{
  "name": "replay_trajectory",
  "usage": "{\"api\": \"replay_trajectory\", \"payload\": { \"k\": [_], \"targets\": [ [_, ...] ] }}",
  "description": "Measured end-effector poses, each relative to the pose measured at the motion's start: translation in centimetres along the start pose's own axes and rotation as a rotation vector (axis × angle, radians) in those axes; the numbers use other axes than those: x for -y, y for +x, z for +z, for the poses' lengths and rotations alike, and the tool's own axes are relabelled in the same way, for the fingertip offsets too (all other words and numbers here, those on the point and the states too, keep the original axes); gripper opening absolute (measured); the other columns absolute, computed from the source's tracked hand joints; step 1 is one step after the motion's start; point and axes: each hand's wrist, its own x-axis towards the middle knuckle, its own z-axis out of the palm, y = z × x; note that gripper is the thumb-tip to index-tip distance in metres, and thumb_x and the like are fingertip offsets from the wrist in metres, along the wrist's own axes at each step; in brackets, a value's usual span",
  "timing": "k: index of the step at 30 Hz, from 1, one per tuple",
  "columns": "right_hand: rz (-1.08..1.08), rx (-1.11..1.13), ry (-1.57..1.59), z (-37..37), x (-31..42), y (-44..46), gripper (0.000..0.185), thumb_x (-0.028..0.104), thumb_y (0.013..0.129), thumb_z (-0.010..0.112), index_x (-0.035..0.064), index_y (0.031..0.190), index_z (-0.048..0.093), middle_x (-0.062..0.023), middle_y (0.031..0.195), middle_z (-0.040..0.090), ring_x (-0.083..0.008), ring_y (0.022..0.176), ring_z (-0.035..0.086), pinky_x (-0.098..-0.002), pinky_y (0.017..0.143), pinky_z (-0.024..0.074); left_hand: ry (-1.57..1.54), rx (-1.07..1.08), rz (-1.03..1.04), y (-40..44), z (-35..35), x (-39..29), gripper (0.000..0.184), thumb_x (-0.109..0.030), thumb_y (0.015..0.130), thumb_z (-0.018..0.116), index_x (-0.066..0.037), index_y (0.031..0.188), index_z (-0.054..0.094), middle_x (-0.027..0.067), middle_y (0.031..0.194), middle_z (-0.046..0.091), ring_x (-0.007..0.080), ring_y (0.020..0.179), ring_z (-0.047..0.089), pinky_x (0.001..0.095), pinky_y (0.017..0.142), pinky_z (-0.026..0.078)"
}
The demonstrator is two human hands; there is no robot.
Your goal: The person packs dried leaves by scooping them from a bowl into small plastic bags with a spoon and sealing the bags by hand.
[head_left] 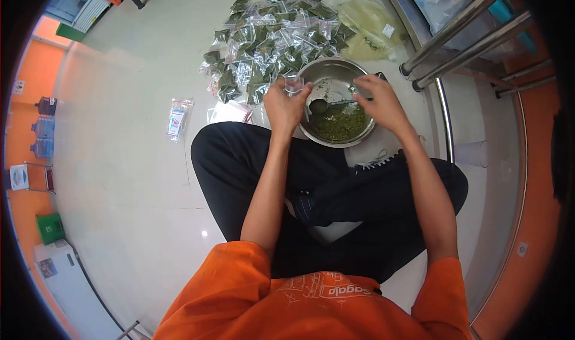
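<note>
My left hand (285,105) is closed on a small clear plastic bag (293,87) at the left rim of a steel bowl (309,131). Its fingers partly hide the bag. Over the bowl's right side is my right hand (383,102), thumb and fingers apart, with nothing visible between them. Its thumb is close to the handle end of a ladle (319,106), which lies across the bowl; contact is unclear. Crushed dry green leaves (342,124) cover the bowl's lower part.
Many filled clear bags (272,41) are heaped beyond the bowl, beside a large yellowish plastic bag (370,29). Flat bags (230,112) lie near my left knee, a labelled packet (177,120) farther left. Metal rack legs (461,38) and a clear cup (473,153) are at right.
</note>
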Motion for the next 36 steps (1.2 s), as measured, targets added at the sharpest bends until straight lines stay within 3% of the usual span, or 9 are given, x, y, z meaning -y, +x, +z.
{"api": "replay_trajectory", "payload": {
  "k": [4, 8, 17, 19, 23, 27, 29, 32, 36],
  "targets": [
    [-0.048, 0.213, -0.286, 2.9, -1.6, -0.5, 0.016, 0.01, 0.09, 0.064, -0.0001, 0.101, 0.07, -0.02, 0.108, 0.067, -0.0393, 0.101, 0.064, -0.0489, 0.088, 0.052, -0.325, 0.279, -0.173, 0.5, 2.0, 2.9, 0.046, -0.033, 0.077, 0.086, 0.006, 0.098, 0.074, 0.012, 0.086, 0.073, 0.0197, 0.075, 0.068, 0.0359, 0.072, 0.052],
    [0.003, 0.294, -0.314, 2.2, -1.9, -0.9, 0.018, 0.005, 0.087, 0.061, 0.0057, 0.099, 0.074, -0.0202, 0.085, 0.065, -0.0407, 0.084, 0.067, -0.0511, 0.079, 0.0533, -0.38, 0.258, -0.27, 0.6, 2.0, 2.6, 0.047, -0.032, 0.076, 0.086, 0.005, 0.101, 0.074, 0.0134, 0.089, 0.073, 0.0198, 0.077, 0.068, 0.0351, 0.072, 0.053],
    [-0.119, 0.381, -0.63, 1.0, 0.3, 0.1, 0.047, -0.002, 0.082, 0.057, 0.0084, 0.127, 0.067, -0.0174, 0.104, 0.062, -0.036, 0.095, 0.063, -0.0474, 0.084, 0.0511, -0.426, 0.208, -0.38, 1.0, 3.1, 3.0, 0.049, -0.034, 0.072, 0.088, 0.006, 0.097, 0.075, 0.0153, 0.091, 0.074, 0.0211, 0.08, 0.071, 0.0365, 0.073, 0.054],
    [-0.411, 0.409, -0.626, 0.5, 1.1, -1.3, 0.047, -0.002, 0.083, 0.055, 0.0076, 0.127, 0.067, -0.0157, 0.1, 0.061, -0.0336, 0.097, 0.062, -0.0472, 0.088, 0.0483, -0.387, 0.211, -0.373, 0.8, 2.7, 2.8, 0.046, -0.034, 0.072, 0.088, 0.005, 0.093, 0.076, 0.0154, 0.087, 0.075, 0.0213, 0.077, 0.071, 0.0366, 0.072, 0.054],
    [-0.283, 0.528, -0.742, -3.6, 2.4, -1.5, 0.044, 0.0, 0.084, 0.053, 0.0058, 0.126, 0.068, -0.0136, 0.098, 0.061, -0.0319, 0.098, 0.061, -0.0454, 0.087, 0.0472, -0.377, 0.156, -0.296, 0.9, 3.2, 2.7, 0.045, -0.036, 0.072, 0.087, 0.004, 0.09, 0.076, 0.0181, 0.083, 0.074, 0.0244, 0.077, 0.073, 0.0377, 0.072, 0.055],
    [-0.233, 0.234, -0.772, -3.5, 0.3, -0.1, 0.045, 0.003, 0.085, 0.055, 0.0098, 0.128, 0.067, -0.014, 0.09, 0.059, -0.0323, 0.084, 0.062, -0.0427, 0.076, 0.0497, -0.283, 0.195, -0.199, 0.7, 2.9, 1.9, 0.045, -0.039, 0.073, 0.086, 0.002, 0.09, 0.077, 0.0212, 0.079, 0.073, 0.03, 0.076, 0.073, 0.0394, 0.073, 0.055],
    [-0.199, 0.263, -0.796, -2.7, -0.2, -0.3, 0.046, 0.002, 0.085, 0.055, 0.0109, 0.129, 0.066, -0.0147, 0.09, 0.059, -0.0333, 0.084, 0.063, -0.0445, 0.076, 0.0509, -0.294, 0.199, -0.185, 0.5, 3.1, 1.9, 0.045, -0.04, 0.073, 0.085, 0.001, 0.09, 0.078, 0.0216, 0.077, 0.072, 0.0315, 0.075, 0.073, 0.0398, 0.074, 0.055],
    [-0.199, 0.596, -0.645, -2.6, 0.3, -1.4, 0.051, -0.001, 0.08, 0.06, 0.0138, 0.129, 0.066, -0.0126, 0.093, 0.061, -0.035, 0.089, 0.065, -0.0449, 0.079, 0.0533, -0.231, 0.119, -0.159, 0.6, 3.2, 2.4, 0.043, -0.041, 0.074, 0.084, -0.001, 0.09, 0.078, 0.0212, 0.074, 0.071, 0.0319, 0.074, 0.073, 0.0404, 0.074, 0.055],
    [-0.142, 0.438, -0.724, -5.3, 0.8, -1.5, 0.046, 0.001, 0.08, 0.061, 0.0133, 0.125, 0.069, -0.0114, 0.089, 0.064, -0.0346, 0.081, 0.067, -0.0449, 0.07, 0.0552, -0.259, 0.157, -0.147, 0.7, 2.8, 1.8, 0.046, -0.044, 0.075, 0.083, -0.001, 0.089, 0.078, 0.0227, 0.074, 0.071, 0.0344, 0.074, 0.072, 0.0427, 0.074, 0.055]
  ]
}}
